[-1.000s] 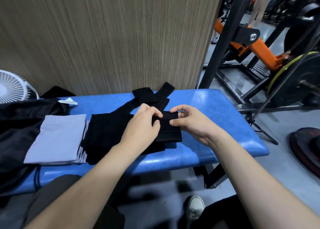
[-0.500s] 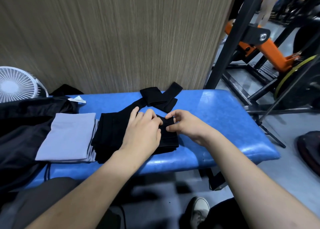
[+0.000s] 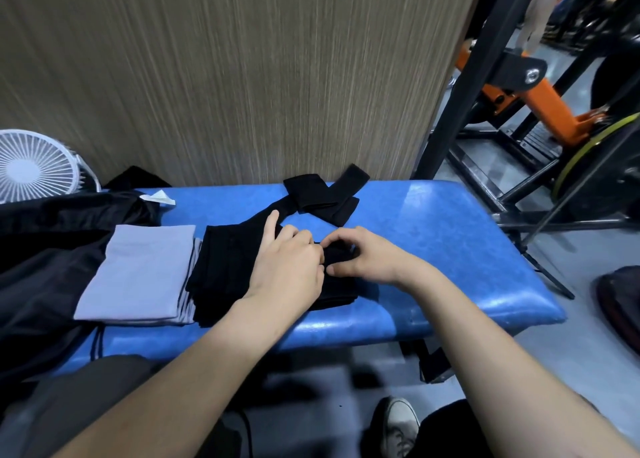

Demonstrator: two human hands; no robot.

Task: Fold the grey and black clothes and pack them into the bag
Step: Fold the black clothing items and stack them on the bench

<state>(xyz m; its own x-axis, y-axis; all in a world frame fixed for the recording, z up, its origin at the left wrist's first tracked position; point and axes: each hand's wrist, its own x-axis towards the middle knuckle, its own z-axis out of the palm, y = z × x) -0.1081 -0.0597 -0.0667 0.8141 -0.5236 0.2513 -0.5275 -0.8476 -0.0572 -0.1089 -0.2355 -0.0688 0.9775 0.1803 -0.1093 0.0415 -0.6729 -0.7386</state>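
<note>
Since the frame a second earlier, both hands had drawn closer together over the folded black fabric garment, and the small flap they had been holding up had been pressed down onto the stack. The left hand lay knuckles-up on the garment with its fingers curled loosely over the cloth; whether they pinched anything could not be told. The right hand arched beside it, touching it, thumb and fingertips bent in and nipping the black fold between them.

The garment sat mid-way along the padded blue vinyl surface, just beside the folded pale grey cloth, with its loose black strap-like end trailing toward the wall. The dark open bag lay at the left end of the surface.

The likeliest trouble was the untucked strap end: lifted as it lay, it would probably dangle, drag the fold open or snag going into the bag. The slick vinyl might also let the bundle slide toward the near edge, and a release too soon could let the fold spring back.
</note>
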